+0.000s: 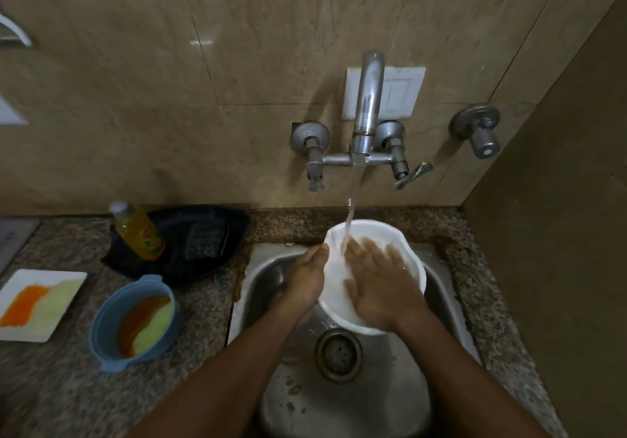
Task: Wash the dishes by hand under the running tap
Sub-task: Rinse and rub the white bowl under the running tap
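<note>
Now the white bowl [403, 261] sits tilted over the steel sink [356, 400], right under the tap [368, 105] with its stream of water [349, 223] striking the inside. Left hand [307, 279] grips the bowl's left rim, thumb on top, fingers curled behind. Right hand [376, 285] lies flat inside, fingers spread and blurred against the wet wall. Off left on the surface [196, 322], a smeared blue bowl [135, 322] and white plate [40, 303] wait.

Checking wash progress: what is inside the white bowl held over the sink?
Inside the white bowl, the right hand lies flat, fingers spread, with tap water running in. The surface under that hand is covered, so residue there cannot be seen.
</note>
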### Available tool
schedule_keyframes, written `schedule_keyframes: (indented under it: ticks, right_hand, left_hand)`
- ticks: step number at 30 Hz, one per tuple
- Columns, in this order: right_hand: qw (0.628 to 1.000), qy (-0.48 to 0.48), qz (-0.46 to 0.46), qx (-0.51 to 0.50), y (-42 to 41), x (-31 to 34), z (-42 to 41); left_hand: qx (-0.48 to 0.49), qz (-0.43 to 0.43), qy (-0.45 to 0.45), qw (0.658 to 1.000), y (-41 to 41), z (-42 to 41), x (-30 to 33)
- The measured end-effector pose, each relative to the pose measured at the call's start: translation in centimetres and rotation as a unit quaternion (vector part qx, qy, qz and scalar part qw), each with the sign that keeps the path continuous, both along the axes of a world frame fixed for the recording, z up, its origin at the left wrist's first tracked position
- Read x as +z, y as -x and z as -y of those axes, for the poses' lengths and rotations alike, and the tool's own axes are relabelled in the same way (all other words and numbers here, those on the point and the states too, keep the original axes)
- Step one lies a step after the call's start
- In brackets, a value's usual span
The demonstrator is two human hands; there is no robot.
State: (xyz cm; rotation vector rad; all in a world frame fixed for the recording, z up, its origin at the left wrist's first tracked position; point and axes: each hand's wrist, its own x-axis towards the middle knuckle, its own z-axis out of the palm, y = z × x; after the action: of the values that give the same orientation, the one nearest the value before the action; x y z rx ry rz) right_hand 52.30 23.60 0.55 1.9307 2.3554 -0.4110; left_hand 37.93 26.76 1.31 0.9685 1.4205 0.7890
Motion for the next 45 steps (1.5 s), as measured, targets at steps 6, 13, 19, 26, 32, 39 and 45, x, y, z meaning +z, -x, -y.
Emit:
schedule_keyframes:
  ticks: [6, 13, 19, 26, 32, 39, 45]
  right_hand:
    - [0.995, 0.02, -0.084, 0.055, 0.9, 0.5, -0.1]
    - [0.976, 0.004, -0.212, 0.058, 2.7, 1.7, 2.3]
    - [0.976, -0.035, -0.208, 0.053, 3.5, 0.9, 1.9]
    - [0.978, -0.022, -0.2, 0.052, 3.7, 0.1, 1.9]
    - [0.983, -0.029, -0.176, 0.048, 1.9, -0.4, 1.5]
    - [0.98, -0.006, -0.192, 0.052, 1.7, -0.7, 2.4]
    - [0.976, 0.0, -0.211, 0.062, 0.8, -2.3, 3.8]
  left_hand:
    - [0.0, 0.03, 0.012, 0.999, 0.0, -0.4, -0.1]
    - [0.0, 0.025, -0.011, 1.0, -0.2, -2.0, 0.4]
    - [0.011, 0.051, -0.013, 0.999, -0.7, -2.4, 0.1]
    - [0.04, 0.048, -0.002, 0.998, -0.5, -2.3, -0.3]
    - [0.065, 0.037, -0.041, 0.996, -0.3, -2.5, -0.3]
    - [0.083, 0.046, -0.078, 0.992, -0.3, -2.8, -0.2]
    - [0.094, 0.016, -0.116, 0.989, 0.1, -2.8, -0.3]
